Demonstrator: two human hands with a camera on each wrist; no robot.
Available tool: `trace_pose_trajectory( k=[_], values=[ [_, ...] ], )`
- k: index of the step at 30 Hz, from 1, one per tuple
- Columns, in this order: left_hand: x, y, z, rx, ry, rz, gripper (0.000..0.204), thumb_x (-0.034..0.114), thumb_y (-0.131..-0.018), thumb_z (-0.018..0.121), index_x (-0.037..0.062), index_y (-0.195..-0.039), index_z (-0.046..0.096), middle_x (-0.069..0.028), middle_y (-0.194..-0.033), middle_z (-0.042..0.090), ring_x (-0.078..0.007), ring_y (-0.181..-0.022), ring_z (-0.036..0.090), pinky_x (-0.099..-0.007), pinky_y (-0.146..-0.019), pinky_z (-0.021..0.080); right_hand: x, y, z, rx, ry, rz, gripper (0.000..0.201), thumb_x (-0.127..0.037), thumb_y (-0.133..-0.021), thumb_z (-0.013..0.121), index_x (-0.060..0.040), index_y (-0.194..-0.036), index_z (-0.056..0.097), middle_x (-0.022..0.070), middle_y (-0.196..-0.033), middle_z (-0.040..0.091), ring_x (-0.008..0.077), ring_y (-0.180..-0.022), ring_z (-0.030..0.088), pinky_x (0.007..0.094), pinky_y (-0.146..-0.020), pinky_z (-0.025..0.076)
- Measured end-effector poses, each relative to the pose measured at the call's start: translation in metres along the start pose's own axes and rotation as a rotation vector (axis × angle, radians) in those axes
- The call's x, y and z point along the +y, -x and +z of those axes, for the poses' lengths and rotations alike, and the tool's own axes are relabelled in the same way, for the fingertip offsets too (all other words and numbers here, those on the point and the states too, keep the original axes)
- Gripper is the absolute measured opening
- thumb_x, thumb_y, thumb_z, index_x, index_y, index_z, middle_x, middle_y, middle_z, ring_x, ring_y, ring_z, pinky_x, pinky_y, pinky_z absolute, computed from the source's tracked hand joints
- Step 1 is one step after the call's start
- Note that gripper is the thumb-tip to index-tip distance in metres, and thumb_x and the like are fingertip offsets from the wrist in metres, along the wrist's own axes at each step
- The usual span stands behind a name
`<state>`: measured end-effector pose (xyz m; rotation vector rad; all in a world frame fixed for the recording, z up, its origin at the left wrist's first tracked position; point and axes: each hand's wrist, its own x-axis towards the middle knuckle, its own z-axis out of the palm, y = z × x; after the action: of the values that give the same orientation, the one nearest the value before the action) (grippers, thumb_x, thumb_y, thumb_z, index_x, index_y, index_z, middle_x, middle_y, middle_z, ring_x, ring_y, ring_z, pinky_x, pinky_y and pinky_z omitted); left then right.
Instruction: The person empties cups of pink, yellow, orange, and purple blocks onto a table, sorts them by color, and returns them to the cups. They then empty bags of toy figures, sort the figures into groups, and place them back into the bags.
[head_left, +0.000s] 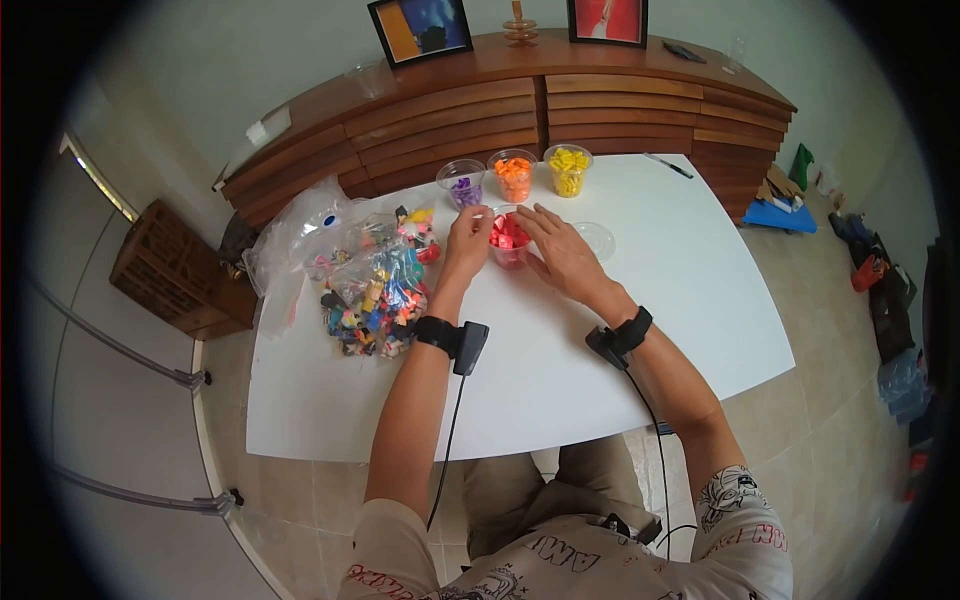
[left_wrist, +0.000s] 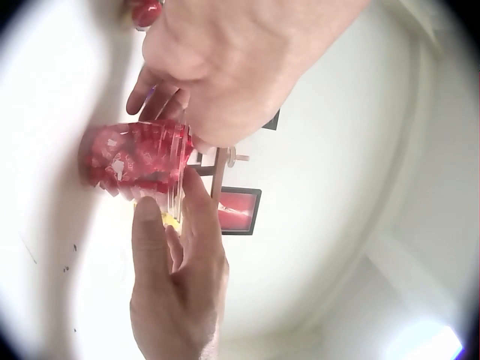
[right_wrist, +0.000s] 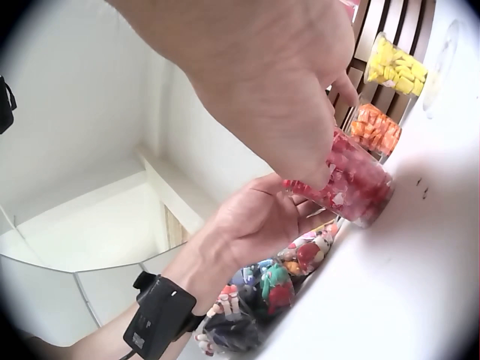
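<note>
Fingers of the right hand (head_left: 562, 252): straight and apart, the thumb along one side and the fingertips near the rim of a clear, round, tapering plastic cup (head_left: 511, 262) filled with small, blocky red pieces (head_left: 507, 231). Fingers of the left hand (head_left: 467, 240): lightly bent at the cup's opposite side; from my remote post I cannot tell whether they pinch the rim. The cup stands on the white desk (head_left: 690, 310), just above the centre of the head view. I judge it light and thin-walled, apt to flex or slide if squeezed, its loose contents easily spilled; I would hold it gently round the wall, just under the rim. A flat, round, clear plastic lid (head_left: 594, 241) lies to its right. Towards the top I find three similar cups, holding purple pieces (head_left: 465, 190), orange pieces (head_left: 514, 182) and yellow pieces (head_left: 568, 178). At left centre lies a clear plastic bag of small multicoloured figures (head_left: 375, 290). Writing: I read no brand on any cup; the beige printed shirt (head_left: 600, 570) at the lower edge bears dark capitals beginning "AM", its red sleeve lettering too distorted to read.
</note>
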<state>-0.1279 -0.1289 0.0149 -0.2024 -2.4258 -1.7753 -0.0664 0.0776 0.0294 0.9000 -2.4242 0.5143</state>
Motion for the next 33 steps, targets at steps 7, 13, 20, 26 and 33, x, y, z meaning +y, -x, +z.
trace_pose_trajectory(
  k=[7,13,20,26,33],
  values=[
    [-0.009,0.018,-0.008,-0.203,0.250,-0.013,0.067,0.013,-0.099,0.073,0.0004,-0.155,0.037,-0.0090,-0.125,0.067,-0.0132,-0.110,0.064,-0.0258,-0.091,0.052,-0.014,0.004,-0.010,0.022,-0.114,-0.063,0.057,-0.008,-0.090,0.072,-0.0011,-0.144,0.055,0.0182,-0.149,0.056,0.0370,-0.142,0.050,0.0458,-0.114,0.044],
    [-0.005,0.020,-0.002,-0.107,0.134,-0.069,0.057,0.025,-0.106,0.063,0.0003,-0.153,0.042,-0.0101,-0.126,0.068,-0.0155,-0.112,0.065,-0.0308,-0.094,0.053,0.030,0.013,-0.021,0.148,-0.091,0.253,0.050,-0.013,-0.089,0.074,-0.0009,-0.136,0.061,0.0200,-0.135,0.063,0.0377,-0.127,0.059,0.0454,-0.107,0.050],
    [-0.024,0.016,0.000,-0.057,0.121,-0.057,0.054,0.036,-0.106,0.063,-0.0016,-0.143,0.053,-0.0142,-0.117,0.071,-0.0171,-0.101,0.066,-0.0304,-0.085,0.053,0.089,0.052,-0.026,-0.079,0.080,0.757,0.048,-0.020,-0.090,0.077,-0.0007,-0.132,0.064,0.0225,-0.130,0.064,0.0392,-0.121,0.062,0.0464,-0.103,0.051],
    [-0.024,0.036,-0.006,0.036,0.242,-0.114,0.051,0.042,-0.111,0.054,0.0042,-0.144,0.051,-0.0135,-0.133,0.064,-0.0228,-0.122,0.065,-0.0377,-0.097,0.054,0.088,0.068,-0.008,-0.002,0.037,0.336,0.067,-0.035,-0.085,0.084,-0.0005,-0.137,0.061,0.0250,-0.148,0.057,0.0400,-0.134,0.056,0.0443,-0.113,0.047],
    [-0.052,0.043,0.008,0.004,0.201,0.016,0.069,0.041,-0.103,0.068,0.0002,-0.152,0.042,-0.0174,-0.140,0.060,-0.0260,-0.130,0.059,-0.0404,-0.104,0.051,0.090,0.059,-0.006,-0.084,0.185,0.312,0.037,-0.029,-0.097,0.071,-0.0003,-0.120,0.066,0.0232,-0.116,0.073,0.0371,-0.108,0.071,0.0433,-0.094,0.058]
  ],
)
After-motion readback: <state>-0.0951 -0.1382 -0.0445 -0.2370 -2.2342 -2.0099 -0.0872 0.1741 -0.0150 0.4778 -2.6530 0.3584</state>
